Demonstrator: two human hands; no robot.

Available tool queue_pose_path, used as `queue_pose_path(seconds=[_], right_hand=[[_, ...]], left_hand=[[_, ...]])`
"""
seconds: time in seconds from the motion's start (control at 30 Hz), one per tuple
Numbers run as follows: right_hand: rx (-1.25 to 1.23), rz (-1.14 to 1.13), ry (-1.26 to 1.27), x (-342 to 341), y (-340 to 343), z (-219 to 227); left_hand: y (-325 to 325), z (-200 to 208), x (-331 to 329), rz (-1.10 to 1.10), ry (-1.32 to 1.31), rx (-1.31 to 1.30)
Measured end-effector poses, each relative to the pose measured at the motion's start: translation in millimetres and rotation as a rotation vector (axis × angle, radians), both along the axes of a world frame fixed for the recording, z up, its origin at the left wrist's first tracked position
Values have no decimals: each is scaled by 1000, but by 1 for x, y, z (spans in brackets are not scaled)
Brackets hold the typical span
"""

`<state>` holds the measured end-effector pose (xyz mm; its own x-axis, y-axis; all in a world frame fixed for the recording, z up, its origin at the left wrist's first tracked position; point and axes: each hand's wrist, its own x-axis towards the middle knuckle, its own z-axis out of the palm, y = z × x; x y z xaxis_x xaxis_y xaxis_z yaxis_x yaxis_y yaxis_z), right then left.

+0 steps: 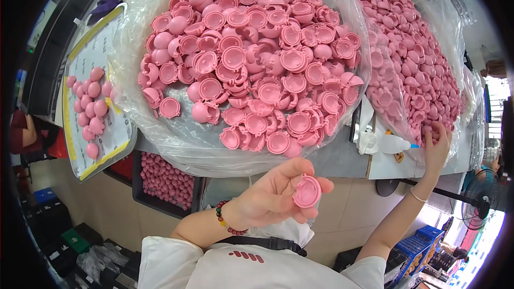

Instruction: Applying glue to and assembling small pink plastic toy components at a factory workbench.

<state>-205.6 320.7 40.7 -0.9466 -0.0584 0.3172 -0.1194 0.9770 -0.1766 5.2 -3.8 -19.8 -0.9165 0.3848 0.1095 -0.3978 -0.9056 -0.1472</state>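
Note:
My left hand is raised in front of my body, its fingers closed round a pink plastic half shell with its round rim facing up. Far out to the right, my right hand reaches into the edge of a pile of pink half shells; its fingers are bent down among the pieces, and what they pinch is too small to make out. Straight ahead spreads a bigger heap of pink half shells, some cup side up, others dome side up, lying in a clear plastic bag.
At the left, a tray with yellow tape carries several closed pink balls. Below the table edge stands a dark bin full of pink pieces. A white bottle with a blue tip lies near my right hand. A fan stands at the right.

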Motion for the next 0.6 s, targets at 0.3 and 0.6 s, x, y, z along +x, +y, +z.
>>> queue_pose_path(seconds=[0.3,0.6], right_hand=[[175,140,146,-1,11,-4],[236,97,137,4,2,-3]], left_hand=[[-6,2,3,335,275,-649],[-21,17,11,270,108,-835]])
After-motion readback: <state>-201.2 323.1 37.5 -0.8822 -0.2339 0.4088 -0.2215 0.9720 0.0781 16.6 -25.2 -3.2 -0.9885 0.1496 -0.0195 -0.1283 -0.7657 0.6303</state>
